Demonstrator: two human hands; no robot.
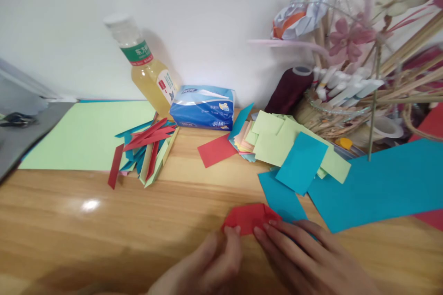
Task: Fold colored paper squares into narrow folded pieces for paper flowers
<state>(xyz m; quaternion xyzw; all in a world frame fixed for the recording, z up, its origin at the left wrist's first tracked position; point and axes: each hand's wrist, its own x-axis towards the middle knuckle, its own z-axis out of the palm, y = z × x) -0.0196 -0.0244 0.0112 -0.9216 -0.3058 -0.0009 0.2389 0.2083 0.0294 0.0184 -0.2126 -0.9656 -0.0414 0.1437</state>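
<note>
- Left hand: thumb and finger close together at the near-left edge of the red paper; cannot tell if clamped.
- Right hand: fingers slightly apart, over its right end.

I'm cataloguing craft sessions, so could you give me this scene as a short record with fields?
Work piece: red paper, partly folded
Left hand: fingertips at the paper's left end
Right hand: fingers on its right end
Surface: wooden table
Left side: pile of narrow paper strips, red, blue and pale green
Behind: bottle of yellow liquid, blue tissue pack
Right rear: dark red spool
</note>
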